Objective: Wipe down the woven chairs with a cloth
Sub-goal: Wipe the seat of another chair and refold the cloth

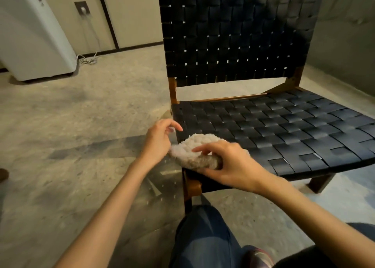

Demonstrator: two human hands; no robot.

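Note:
A chair with a dark woven seat (284, 133), a woven backrest and a brown wooden frame stands in front of me. A fluffy beige cloth (192, 148) lies on the seat's front left corner. My right hand (229, 164) grips the cloth from the right, thumb under its edge and fingers over the top. My left hand (158, 142) sits at the cloth's left edge with its fingers loosely curled above the seat's side; whether it holds the cloth is hidden.
A white appliance (34, 34) stands at the back left with a cord (88, 59) on the concrete floor near a wall socket. My knee in blue trousers (203, 237) is just below the chair's front leg. A grey wall runs along the right.

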